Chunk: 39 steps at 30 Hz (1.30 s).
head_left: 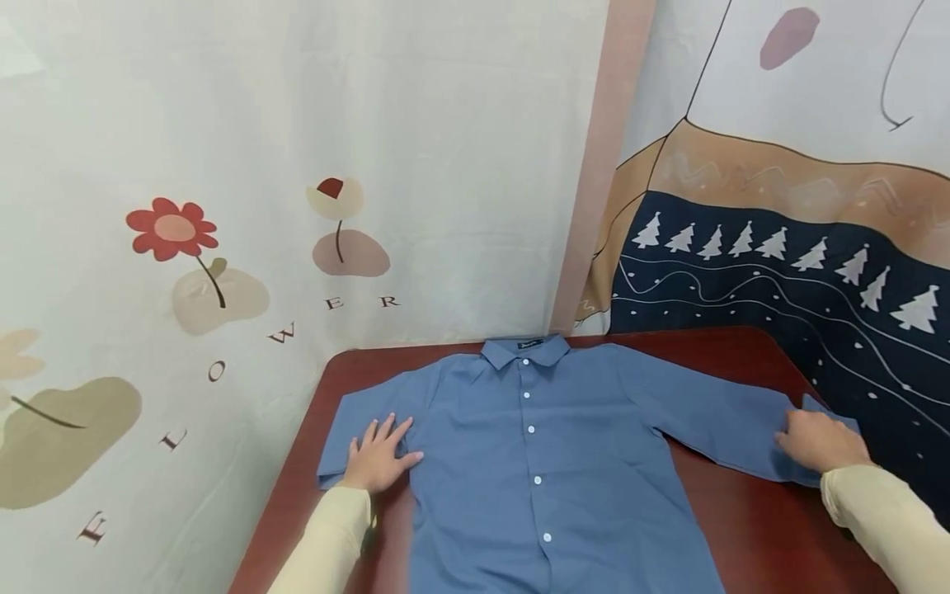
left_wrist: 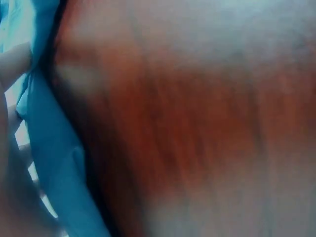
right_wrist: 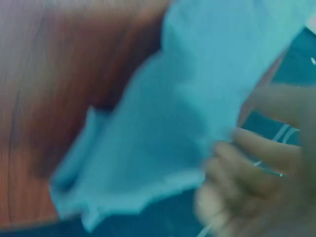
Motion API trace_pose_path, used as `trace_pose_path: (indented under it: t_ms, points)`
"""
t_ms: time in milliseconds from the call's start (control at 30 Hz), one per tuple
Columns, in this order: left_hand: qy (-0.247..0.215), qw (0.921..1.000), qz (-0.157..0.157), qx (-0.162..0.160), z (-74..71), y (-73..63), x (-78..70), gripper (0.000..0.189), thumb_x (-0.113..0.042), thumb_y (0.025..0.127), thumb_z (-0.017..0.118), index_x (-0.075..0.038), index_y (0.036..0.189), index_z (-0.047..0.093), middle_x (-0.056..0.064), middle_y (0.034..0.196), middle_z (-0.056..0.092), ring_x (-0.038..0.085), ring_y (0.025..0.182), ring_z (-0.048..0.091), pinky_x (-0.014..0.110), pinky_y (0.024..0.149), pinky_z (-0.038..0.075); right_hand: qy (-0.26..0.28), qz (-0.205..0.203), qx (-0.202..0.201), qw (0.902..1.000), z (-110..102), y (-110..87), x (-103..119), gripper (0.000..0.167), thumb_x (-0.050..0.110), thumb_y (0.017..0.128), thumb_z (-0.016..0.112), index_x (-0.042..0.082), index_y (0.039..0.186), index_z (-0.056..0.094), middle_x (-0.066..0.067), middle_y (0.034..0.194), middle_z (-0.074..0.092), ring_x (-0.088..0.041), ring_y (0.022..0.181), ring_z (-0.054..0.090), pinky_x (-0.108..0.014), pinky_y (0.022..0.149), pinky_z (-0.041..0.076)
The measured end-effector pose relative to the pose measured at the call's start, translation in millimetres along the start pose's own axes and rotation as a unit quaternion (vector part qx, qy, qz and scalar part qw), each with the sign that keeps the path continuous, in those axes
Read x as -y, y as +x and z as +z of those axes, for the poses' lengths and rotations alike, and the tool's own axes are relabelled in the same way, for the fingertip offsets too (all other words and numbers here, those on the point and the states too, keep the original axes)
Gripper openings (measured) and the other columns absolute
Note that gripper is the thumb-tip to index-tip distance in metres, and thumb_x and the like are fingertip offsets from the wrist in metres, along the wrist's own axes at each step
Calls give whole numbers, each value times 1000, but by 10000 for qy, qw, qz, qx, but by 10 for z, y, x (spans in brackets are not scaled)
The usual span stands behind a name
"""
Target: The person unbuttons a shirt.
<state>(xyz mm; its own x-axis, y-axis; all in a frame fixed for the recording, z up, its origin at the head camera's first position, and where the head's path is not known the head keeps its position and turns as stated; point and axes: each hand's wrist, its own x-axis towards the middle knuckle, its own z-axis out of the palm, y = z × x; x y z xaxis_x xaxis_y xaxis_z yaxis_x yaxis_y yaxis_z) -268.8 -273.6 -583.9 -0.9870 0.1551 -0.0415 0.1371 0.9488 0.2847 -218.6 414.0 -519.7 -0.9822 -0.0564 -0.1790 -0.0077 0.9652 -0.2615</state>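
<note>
A blue button-up shirt [head_left: 475,462] lies front side up and spread flat, with its collar toward the back edge of the table. My left hand [head_left: 378,458] rests with spread fingers on the sleeve at the left, beside the shirt's body. That sleeve [head_left: 349,421] looks short, ending near the table's left edge. Out to the right, the other sleeve [head_left: 731,421] stretches across the table. My right hand [head_left: 825,441] pinches its end with curled fingers, and the cloth bunches up around them. In the right wrist view the fingers [right_wrist: 237,168] are at the sleeve's edge, blurred.
The reddish-brown wooden table [head_left: 750,511] shows on both sides of the shirt. Behind it hangs a white curtain [head_left: 445,165] with printed flowers and letters. A dark blue printed cloth with white trees [head_left: 742,272] hangs close along the table's right edge.
</note>
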Motion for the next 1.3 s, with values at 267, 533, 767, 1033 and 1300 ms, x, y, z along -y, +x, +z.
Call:
trace_pose_path:
  t_ms: [267, 533, 767, 1033, 1300]
  points:
    - [-69, 9982, -182, -573, -94, 34, 32, 63, -53, 95, 53, -12, 143, 49, 23, 145, 40, 48, 131, 34, 69, 98, 27, 118, -546, -969, 9937, 472, 251, 317, 81, 54, 90, 61, -10, 137, 43, -39, 134, 40, -59, 117, 36, -76, 87, 30]
    - [-154, 9841, -1497, -945, -156, -93, 308, 64, -45, 98, 49, 2, 141, 43, 33, 138, 40, 54, 124, 35, 71, 95, 27, 96, -545, -358, 9978, 675, 330, 377, 87, 59, 89, 58, -9, 141, 39, -39, 141, 30, -60, 123, 27, -77, 89, 26]
    - [-1390, 9498, -2761, -490, -437, -240, 439, 88, -49, 90, 60, 20, 136, 29, 44, 129, 37, 58, 121, 36, 66, 95, 34, 56, -618, -529, 9967, 695, 325, 313, 90, 63, 88, 56, -8, 141, 40, -39, 141, 31, -59, 124, 27, -77, 89, 26]
    - [-2735, 9360, -2159, 488, -600, -364, 485, 95, -15, 78, 78, 28, 135, 17, 47, 139, 24, 58, 130, 26, 61, 105, 27, 95, -643, -579, 9962, 654, 305, 302, 87, 56, 88, 62, -9, 140, 41, -39, 141, 31, -59, 124, 26, -77, 89, 25]
    - [-2477, 9467, -2024, -384, -663, -425, 586, 45, 0, 78, 71, 19, 116, 55, 38, 110, 56, 45, 97, 58, 51, 77, 52, 127, -664, -580, 9960, 634, 319, 338, 83, 52, 88, 65, -10, 138, 42, -39, 140, 31, -59, 124, 26, -77, 90, 25]
